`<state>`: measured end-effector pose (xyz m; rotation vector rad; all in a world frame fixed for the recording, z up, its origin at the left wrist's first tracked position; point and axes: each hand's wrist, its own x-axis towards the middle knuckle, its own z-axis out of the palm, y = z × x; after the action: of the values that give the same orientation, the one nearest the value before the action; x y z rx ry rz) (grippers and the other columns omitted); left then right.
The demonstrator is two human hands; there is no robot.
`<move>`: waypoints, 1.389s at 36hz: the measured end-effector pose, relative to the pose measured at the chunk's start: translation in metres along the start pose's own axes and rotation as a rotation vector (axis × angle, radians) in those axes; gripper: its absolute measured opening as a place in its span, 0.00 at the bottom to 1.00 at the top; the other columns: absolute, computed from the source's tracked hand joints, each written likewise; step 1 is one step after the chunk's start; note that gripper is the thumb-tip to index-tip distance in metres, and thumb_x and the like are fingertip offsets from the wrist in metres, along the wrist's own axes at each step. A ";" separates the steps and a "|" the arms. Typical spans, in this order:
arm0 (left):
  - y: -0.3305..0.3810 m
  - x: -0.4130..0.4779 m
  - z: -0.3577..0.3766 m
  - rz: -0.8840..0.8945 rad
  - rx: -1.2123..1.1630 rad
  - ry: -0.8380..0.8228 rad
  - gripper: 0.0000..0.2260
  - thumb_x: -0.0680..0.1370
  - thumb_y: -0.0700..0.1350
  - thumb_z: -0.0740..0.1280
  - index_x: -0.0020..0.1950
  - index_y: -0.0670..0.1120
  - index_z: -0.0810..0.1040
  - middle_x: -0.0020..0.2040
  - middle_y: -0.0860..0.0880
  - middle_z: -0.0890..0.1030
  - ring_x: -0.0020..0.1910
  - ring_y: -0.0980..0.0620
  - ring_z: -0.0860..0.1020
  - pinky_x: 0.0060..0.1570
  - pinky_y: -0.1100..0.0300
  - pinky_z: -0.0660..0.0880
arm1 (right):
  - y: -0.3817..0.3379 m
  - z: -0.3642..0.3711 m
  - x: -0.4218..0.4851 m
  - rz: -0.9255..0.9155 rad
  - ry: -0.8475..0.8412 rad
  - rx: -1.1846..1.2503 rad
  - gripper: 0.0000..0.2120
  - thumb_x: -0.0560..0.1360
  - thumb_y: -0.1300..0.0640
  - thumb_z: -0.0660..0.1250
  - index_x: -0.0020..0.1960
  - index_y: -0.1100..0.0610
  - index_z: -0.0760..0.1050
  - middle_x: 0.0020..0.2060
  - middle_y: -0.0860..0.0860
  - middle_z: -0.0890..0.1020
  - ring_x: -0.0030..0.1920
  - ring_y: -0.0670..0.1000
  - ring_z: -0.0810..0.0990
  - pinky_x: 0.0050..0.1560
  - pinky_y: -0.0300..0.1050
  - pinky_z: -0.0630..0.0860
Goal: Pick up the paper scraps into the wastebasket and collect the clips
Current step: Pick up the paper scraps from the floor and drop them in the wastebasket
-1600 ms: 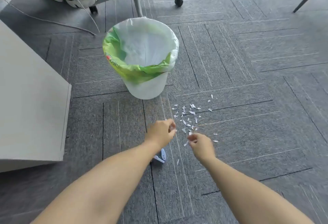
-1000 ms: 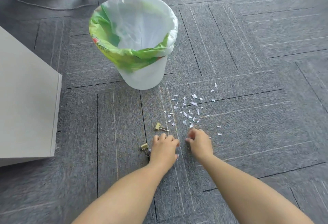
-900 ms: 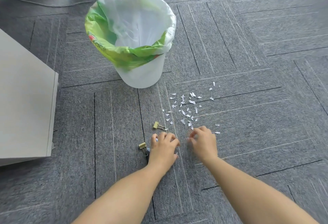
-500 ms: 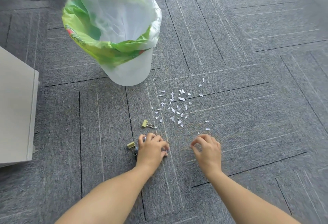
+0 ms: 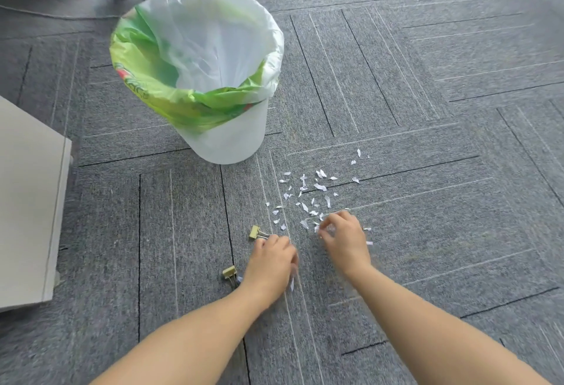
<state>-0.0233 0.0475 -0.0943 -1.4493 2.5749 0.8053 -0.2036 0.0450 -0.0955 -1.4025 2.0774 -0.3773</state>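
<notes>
Pinching torn white paper scraps (image 5: 317, 198) on ribbed grey carpet (image 5: 427, 140), right hand (image 5: 345, 241); left hand (image 5: 271, 262) grip unclear.

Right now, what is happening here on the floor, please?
A person is crouched over a grey carpet, tidying up. The right hand is pinching at the near edge of a scatter of small white paper scraps. The left hand rests on the carpet between two gold binder clips, neither yet lifted. The lined wastebasket stands just beyond the scraps, and most scraps are still on the floor.
</notes>
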 end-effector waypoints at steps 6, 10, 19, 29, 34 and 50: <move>-0.021 0.046 -0.027 -0.240 -0.243 0.228 0.04 0.79 0.48 0.65 0.49 0.51 0.78 0.47 0.56 0.75 0.50 0.56 0.73 0.56 0.61 0.71 | -0.016 -0.001 0.026 -0.019 -0.114 0.000 0.10 0.73 0.57 0.72 0.51 0.50 0.75 0.50 0.43 0.75 0.55 0.47 0.75 0.64 0.50 0.73; -0.027 0.066 -0.037 -0.287 -0.334 0.142 0.05 0.79 0.45 0.66 0.52 0.50 0.81 0.50 0.53 0.81 0.50 0.56 0.76 0.54 0.59 0.76 | -0.020 -0.008 0.037 -0.023 -0.209 -0.002 0.21 0.70 0.59 0.75 0.60 0.51 0.72 0.55 0.46 0.74 0.57 0.47 0.74 0.66 0.50 0.72; -0.043 0.076 -0.035 -0.345 -0.336 0.126 0.20 0.71 0.51 0.75 0.60 0.50 0.74 0.52 0.54 0.73 0.55 0.52 0.73 0.62 0.51 0.73 | -0.013 -0.010 0.046 -0.019 -0.141 -0.004 0.27 0.71 0.58 0.74 0.68 0.53 0.71 0.61 0.48 0.71 0.60 0.46 0.68 0.71 0.51 0.67; -0.042 0.060 -0.028 -0.282 -0.198 0.189 0.28 0.76 0.51 0.69 0.75 0.50 0.65 0.69 0.52 0.67 0.68 0.52 0.63 0.70 0.56 0.60 | -0.009 0.002 0.027 -0.072 -0.072 -0.032 0.22 0.75 0.62 0.69 0.69 0.55 0.72 0.58 0.48 0.73 0.59 0.46 0.67 0.68 0.49 0.69; -0.045 0.053 -0.030 0.041 0.021 0.040 0.19 0.81 0.50 0.62 0.72 0.52 0.69 0.71 0.52 0.68 0.69 0.51 0.66 0.70 0.55 0.63 | -0.003 -0.001 0.028 -0.120 -0.056 -0.030 0.15 0.77 0.62 0.65 0.62 0.54 0.76 0.56 0.44 0.73 0.59 0.43 0.68 0.68 0.46 0.68; -0.019 0.130 -0.065 -0.075 0.105 0.044 0.32 0.80 0.42 0.63 0.79 0.48 0.49 0.79 0.48 0.54 0.77 0.47 0.54 0.75 0.47 0.54 | -0.029 -0.016 0.092 -0.094 -0.147 -0.401 0.35 0.79 0.64 0.57 0.79 0.53 0.43 0.79 0.48 0.47 0.78 0.50 0.45 0.71 0.44 0.37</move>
<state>-0.0669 -0.0922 -0.0867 -1.5384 2.5349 0.6251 -0.2163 -0.0519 -0.0961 -1.7042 2.0437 0.1138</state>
